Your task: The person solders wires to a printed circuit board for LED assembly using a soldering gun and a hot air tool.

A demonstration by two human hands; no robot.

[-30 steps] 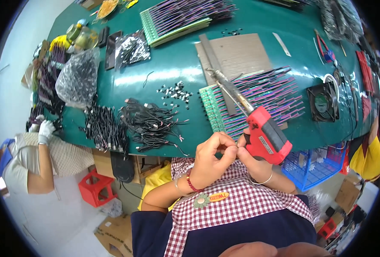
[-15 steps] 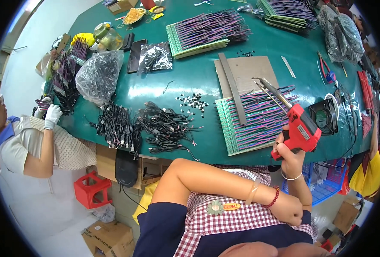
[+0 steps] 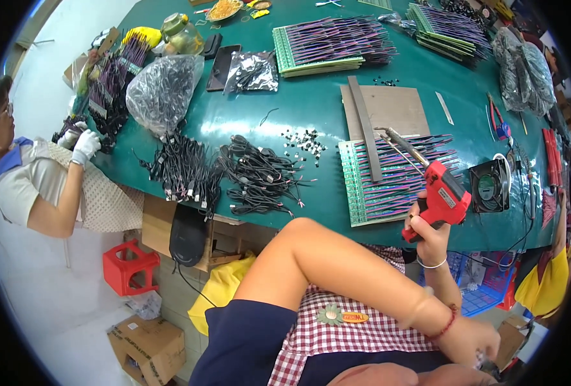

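My right hand (image 3: 425,230) is wrapped round the handle of a red soldering gun (image 3: 447,193). The gun's metal tip and thin feed tube point up and left over a green circuit board panel (image 3: 353,186) with rows of purple and black wires. A grey metal bar (image 3: 365,128) lies across the panel and the brown board (image 3: 398,109) behind it. My left arm crosses in front of my checked apron, and my left hand (image 3: 475,340) is beyond my right forearm at the lower right. Its fingers look curled; what they hold, if anything, is unclear.
Bundles of black cables (image 3: 260,174) and small black and white parts (image 3: 303,145) lie left of the panel. More wired boards (image 3: 330,45) are stacked behind. A fan (image 3: 489,186) stands at right. A gloved co-worker (image 3: 47,174) handles wires at far left.
My left hand has moved right and down, past my right forearm, and its fingers have curled. The soldering gun stays in my right hand above the panel. The whole view has shifted slightly.
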